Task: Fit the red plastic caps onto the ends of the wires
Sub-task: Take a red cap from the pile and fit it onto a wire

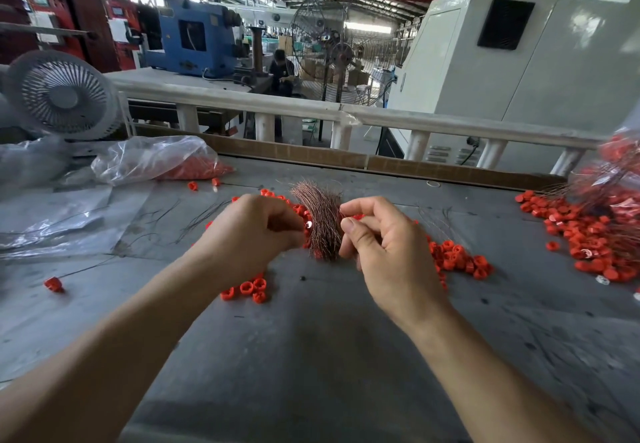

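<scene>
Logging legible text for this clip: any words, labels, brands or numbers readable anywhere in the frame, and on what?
No text can be read.
White sheets on the red cabinets: too blurred to read.
Blue machine: a small plate shows, lettering too small to tell.
White machine cabinet: no legible marking.
Red caps, wire bundle, plastic bag and table: no print visible.

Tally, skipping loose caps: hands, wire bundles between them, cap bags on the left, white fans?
Bare hands: 2, left hand, right hand
Copper-coloured wire bundle: 1
Clear plastic bag of red caps: 1
White round table fan: 1
Total: 5
</scene>
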Tool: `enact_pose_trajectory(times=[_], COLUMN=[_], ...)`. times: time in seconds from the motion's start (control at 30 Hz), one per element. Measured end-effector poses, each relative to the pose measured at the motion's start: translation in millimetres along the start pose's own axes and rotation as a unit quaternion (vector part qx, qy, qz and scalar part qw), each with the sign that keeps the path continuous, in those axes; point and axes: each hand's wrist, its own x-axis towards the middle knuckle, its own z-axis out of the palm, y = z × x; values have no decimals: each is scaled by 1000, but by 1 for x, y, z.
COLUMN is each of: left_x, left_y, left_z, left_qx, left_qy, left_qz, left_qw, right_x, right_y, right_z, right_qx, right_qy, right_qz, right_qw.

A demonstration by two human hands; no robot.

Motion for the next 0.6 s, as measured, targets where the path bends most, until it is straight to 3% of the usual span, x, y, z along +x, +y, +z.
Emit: enact_pose_trajectory(times=[0.07,0.2,0.4,0.6], left_x=[-2,-7,-9,-9], left_y=[10,23,25,25], left_z=[2,3,7,7], left_qx=[-174,-415,-490,-496], left_qy=[6,-38,-51,-55], left_qz=[-12,-52,-73,-69], left_qw=[985,908,867,864], right_x=[0,-2,-4,-5], right_y=[-3,-7,-11,-14], right_z=[-1,-3,-3,-2], right_qx=[2,0,23,23], right_qy=[18,48,55,53], right_qz=[-14,-42,-50,-67], right_qw=[1000,998,997,996])
